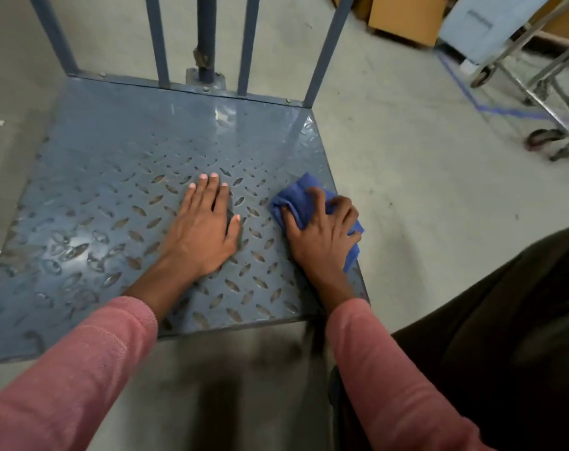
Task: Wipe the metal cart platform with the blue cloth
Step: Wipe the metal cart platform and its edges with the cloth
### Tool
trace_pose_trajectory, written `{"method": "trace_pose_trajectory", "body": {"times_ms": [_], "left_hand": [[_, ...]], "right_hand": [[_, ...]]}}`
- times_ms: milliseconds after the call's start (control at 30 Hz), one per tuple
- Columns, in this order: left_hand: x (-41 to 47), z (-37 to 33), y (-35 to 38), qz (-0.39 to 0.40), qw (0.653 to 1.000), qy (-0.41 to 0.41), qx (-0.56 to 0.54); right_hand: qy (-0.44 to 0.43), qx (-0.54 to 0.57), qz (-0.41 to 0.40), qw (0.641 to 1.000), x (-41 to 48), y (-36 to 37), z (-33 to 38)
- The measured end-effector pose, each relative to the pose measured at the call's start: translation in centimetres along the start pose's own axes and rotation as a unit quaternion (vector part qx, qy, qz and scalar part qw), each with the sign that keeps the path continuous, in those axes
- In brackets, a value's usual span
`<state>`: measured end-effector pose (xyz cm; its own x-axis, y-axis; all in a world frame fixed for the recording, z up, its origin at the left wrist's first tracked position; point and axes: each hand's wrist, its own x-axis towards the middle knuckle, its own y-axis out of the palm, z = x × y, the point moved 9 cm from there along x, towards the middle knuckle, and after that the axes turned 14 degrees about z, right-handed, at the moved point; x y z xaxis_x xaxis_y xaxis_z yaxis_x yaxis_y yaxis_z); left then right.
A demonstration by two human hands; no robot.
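The metal cart platform (114, 177) is a blue-grey diamond-plate sheet lying low over the floor, with upright bars along its far edge. A crumpled blue cloth (304, 195) lies on the platform near its right edge. My right hand (322, 236) grips the cloth, fingers curled over it and pressing it onto the plate. My left hand (203, 227) rests flat on the plate near the middle, fingers straight and together. Both arms wear pink sleeves.
Blue-grey upright bars (157, 40) rise at the platform's far edge. Grey concrete floor surrounds the cart. Metal wheeled trolleys (546, 92) stand at the right, cardboard boxes (406, 17) at the back right. My dark-trousered leg (504, 320) is at the lower right.
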<state>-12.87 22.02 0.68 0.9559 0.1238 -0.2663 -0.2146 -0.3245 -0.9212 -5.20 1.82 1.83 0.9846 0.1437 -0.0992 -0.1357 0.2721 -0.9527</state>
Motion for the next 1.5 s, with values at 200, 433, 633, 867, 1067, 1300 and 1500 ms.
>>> {"method": "trace_pose_trajectory", "body": {"times_ms": [200,433,633,867,1067,1300,1500], "left_hand": [[1.6,-4.4,0.6,0.004,1.000,-0.014,-0.008],[4.3,-7.8,1.3,0.001,1.000,0.027,0.003],[6.8,-7.9,1.1,-0.042,0.998,0.054,0.017],[10.3,-7.4,-0.6,-0.055,0.998,0.034,0.011],[13.4,-7.2,-2.1,-0.043,0.999,-0.006,0.013],[12.8,-7.2,-2.4,-0.041,0.999,0.000,0.007],[11.6,-7.5,-1.7,-0.052,0.999,0.000,0.007]], "right_hand": [[0.028,-0.045,0.033,0.998,-0.6,0.7,-1.4],[0.003,-0.009,0.019,1.000,3.2,0.3,-2.0],[-0.049,0.002,-0.029,0.998,9.8,0.3,0.2],[-0.037,0.014,0.044,0.998,22.0,2.1,3.3],[-0.079,-0.055,0.100,0.990,25.7,1.2,5.7],[-0.161,-0.204,0.261,0.930,26.2,-0.2,5.0],[-0.133,-0.034,0.307,0.942,23.1,1.8,2.0]]}}
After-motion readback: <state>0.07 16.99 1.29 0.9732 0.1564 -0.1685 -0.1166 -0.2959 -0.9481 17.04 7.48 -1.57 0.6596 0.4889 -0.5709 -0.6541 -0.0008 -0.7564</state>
